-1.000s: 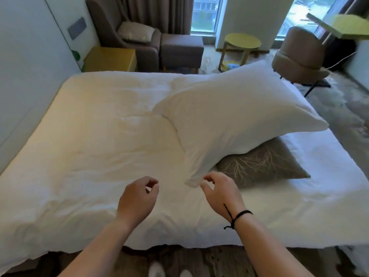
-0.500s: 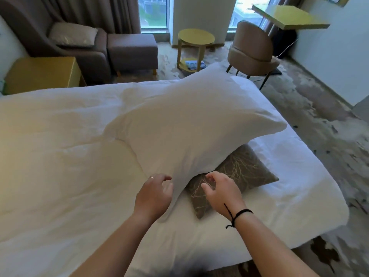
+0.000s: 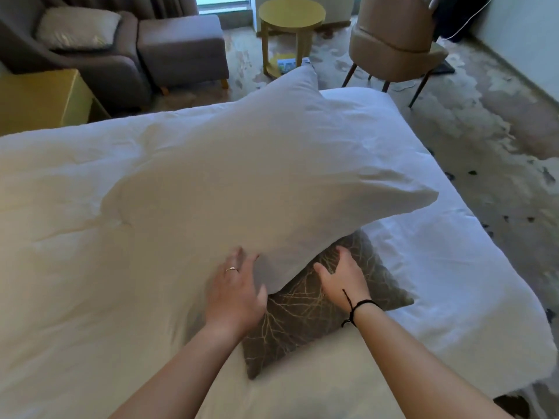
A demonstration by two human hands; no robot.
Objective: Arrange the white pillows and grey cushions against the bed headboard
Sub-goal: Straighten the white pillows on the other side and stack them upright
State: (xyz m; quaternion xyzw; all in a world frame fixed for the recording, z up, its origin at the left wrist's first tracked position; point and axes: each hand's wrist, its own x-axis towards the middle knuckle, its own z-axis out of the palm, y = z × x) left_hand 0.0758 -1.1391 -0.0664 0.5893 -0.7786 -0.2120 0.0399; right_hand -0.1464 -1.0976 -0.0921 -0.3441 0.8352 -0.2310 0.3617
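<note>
No grip is yet established: the left hand (image 3: 234,293) is spread with straight fingers against the near corner of the large white fabric pillow (image 3: 266,182), and the right hand (image 3: 340,275) is held open, fingers extended, over the grey square cushion with a pale branch pattern (image 3: 305,316). The pillow lies partly across the cushion, near the bed's right edge; the cushion sits towards the near edge. The headboard is not in view. It is judged that a one-corner pull could drag the cushion along or let the soft pillow sag and slip. The white duvet (image 3: 75,237) is creased. Beyond the far edge are noted a grey armchair (image 3: 115,55), a round yellow side table (image 3: 292,13), a tan chair (image 3: 390,40) and patterned carpet (image 3: 484,131).
</note>
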